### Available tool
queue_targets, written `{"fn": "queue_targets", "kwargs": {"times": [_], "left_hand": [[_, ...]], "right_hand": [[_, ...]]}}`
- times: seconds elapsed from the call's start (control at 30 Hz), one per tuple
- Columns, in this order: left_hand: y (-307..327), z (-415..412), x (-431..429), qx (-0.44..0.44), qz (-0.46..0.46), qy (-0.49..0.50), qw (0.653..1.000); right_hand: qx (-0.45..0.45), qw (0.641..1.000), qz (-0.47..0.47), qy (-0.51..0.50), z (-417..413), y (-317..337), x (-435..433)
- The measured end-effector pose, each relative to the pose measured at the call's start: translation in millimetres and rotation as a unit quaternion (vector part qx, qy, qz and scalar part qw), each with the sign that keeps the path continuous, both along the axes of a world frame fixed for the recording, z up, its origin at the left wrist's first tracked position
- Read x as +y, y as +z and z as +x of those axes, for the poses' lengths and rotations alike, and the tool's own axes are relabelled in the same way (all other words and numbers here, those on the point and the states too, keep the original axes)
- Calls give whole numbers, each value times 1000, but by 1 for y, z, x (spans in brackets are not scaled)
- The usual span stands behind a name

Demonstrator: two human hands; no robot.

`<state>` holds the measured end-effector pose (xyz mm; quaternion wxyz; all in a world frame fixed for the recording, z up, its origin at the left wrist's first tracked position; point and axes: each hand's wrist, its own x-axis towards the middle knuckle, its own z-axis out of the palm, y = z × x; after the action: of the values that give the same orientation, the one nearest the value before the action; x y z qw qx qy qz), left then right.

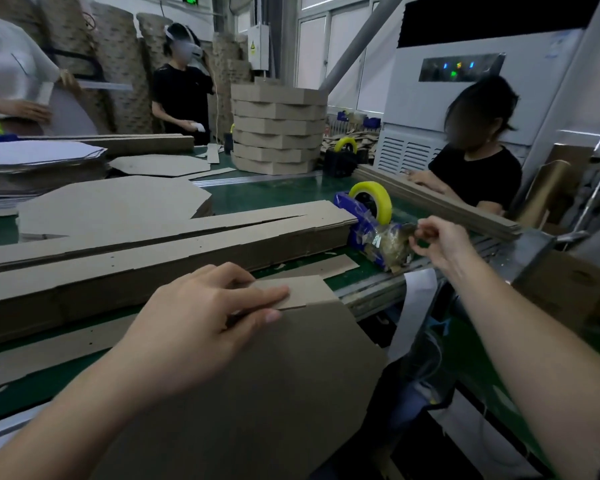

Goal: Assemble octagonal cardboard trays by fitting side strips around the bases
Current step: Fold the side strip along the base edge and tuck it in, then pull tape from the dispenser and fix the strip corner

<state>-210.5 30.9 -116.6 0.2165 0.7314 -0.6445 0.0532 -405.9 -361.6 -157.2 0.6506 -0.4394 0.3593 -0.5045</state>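
An octagonal cardboard base (274, 393) lies tilted over the near table edge in front of me. My left hand (201, 320) holds a cardboard side strip (305, 289) against the base's upper edge, fingers on top and thumb under it. My right hand (437, 242) pinches the tape end at a blue tape dispenser (368, 233) carrying a yellow roll (371, 199). Long stacks of side strips (153, 251) lie across the green table behind my left hand.
Flat octagonal bases (111, 206) lie at the left, more in a pile (39, 164) behind. A tower of finished trays (278, 129) stands at the back, a second dispenser (343, 157) beside it. Three other people work around the table; a white cabinet (465, 98) stands at the right.
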Motion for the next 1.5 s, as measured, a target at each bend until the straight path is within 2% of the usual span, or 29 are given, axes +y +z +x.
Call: {"fn": "queue_targets", "kwargs": {"times": [0.13, 0.23, 0.27, 0.33, 0.4, 0.47, 0.53, 0.63, 0.7, 0.83, 0.97, 1.1, 1.3, 1.5], "left_hand": [[0, 0, -2, -6, -4, -1, 1000], [0, 1, 0, -3, -12, 0, 1000], [0, 1, 0, -3, -17, 1, 1000], [0, 2, 0, -1, -22, 3, 1000], [0, 3, 0, 8, -19, 4, 1000], [0, 2, 1, 12, -18, 4, 1000], [1, 2, 2, 18, -20, 2, 1000], [1, 1, 1, 12, -23, 5, 1000], [0, 1, 1, 7, -24, 4, 1000], [2, 2, 4, 3, -18, -13, 1000], [4, 3, 8, 2, -4, -22, 1000], [4, 3, 12, 11, -6, -26, 1000], [3, 3, 14, 5, -17, -31, 999], [4, 4, 15, 46, -9, -37, 998]], "right_hand": [[-73, 997, -17, -21, 1, -13, 5], [-40, 997, -32, -52, 1, -21, 8], [-3, 997, -43, -68, 1, -24, 9], [134, 980, -94, -114, -1, -29, 12], [283, 935, -151, -150, -1, -28, 12], [345, 908, -165, -173, -4, -26, 14], [358, 903, -130, -201, -10, -25, 22], [329, 905, -142, -229, -9, -16, 63], [247, 927, -182, -215, 3, -1, 111], [49, 975, -205, -70, 26, 16, 240], [-44, 990, -115, 67, 50, 8, 320], [-51, 996, -19, 72, 67, -4, 337], [-55, 997, 20, 49, 73, -9, 342], [-25, 998, 31, 57, 71, -10, 337]]}}
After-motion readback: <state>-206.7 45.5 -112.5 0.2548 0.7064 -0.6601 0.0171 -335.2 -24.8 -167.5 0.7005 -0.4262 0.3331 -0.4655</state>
